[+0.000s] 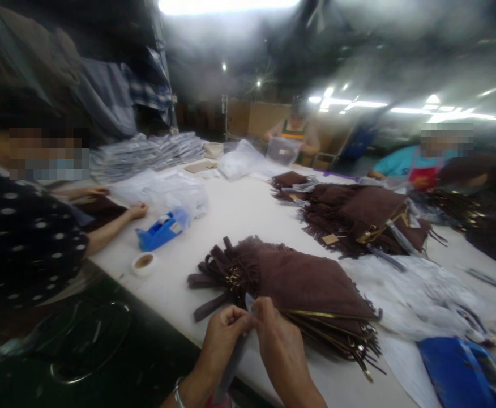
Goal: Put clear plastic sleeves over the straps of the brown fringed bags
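My left hand (221, 334) and my right hand (278, 340) meet at the near edge of the white table (239, 209), fingers pinched together on a thin clear plastic piece (248, 309) that runs down between them. Just beyond my hands lies a stack of brown fringed suede bags (303, 283) with gold zips and dark straps sticking out to the left. What the plastic piece is exactly stays blurred.
A second heap of brown fringed bags (358, 218) lies farther back. A blue tape dispenser (161, 231) and a tape roll (143, 263) sit at left near another person's arm (116, 224). Clear plastic bags (418, 294) spread at right, packed stacks (146, 150) at back left. Other people stand across the table.
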